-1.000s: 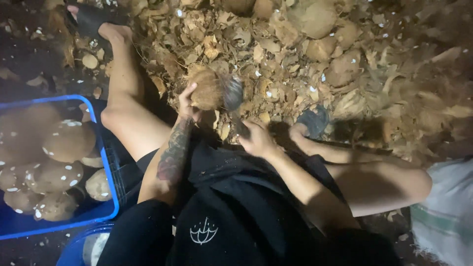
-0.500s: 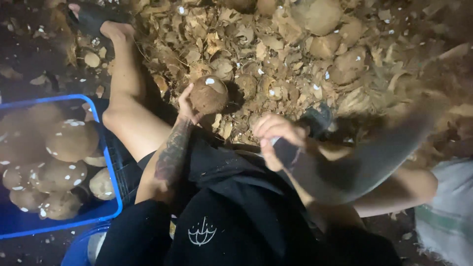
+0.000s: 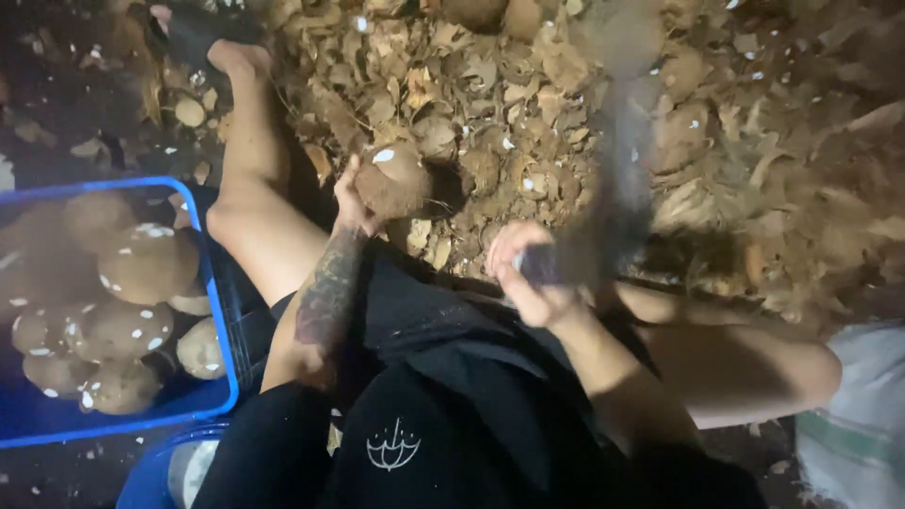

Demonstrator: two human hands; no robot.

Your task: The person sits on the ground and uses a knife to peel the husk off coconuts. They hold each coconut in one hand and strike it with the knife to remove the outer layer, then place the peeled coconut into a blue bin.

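My left hand [image 3: 351, 203] holds a brown coconut [image 3: 394, 181] upright on the ground between my legs, fingers on its left side. A white chip shows on the coconut's top. My right hand [image 3: 530, 273] is closed around the handle of a long dark blade [image 3: 617, 179], which is raised and blurred, pointing away from me to the right of the coconut. I sit on the ground in black clothes with both legs spread.
A blue crate [image 3: 222, 330] at my left holds several husked coconuts [image 3: 146, 264]. A thick heap of husk chips and whole coconuts [image 3: 528, 85] covers the ground ahead. A white sack [image 3: 853, 424] lies at the lower right. A second blue container's rim [image 3: 156, 471] shows below.
The blade was against the coconut a second ago. My right hand pulled back toward my lap, and the blade now swings up to the right. The coconut stays in my left hand.
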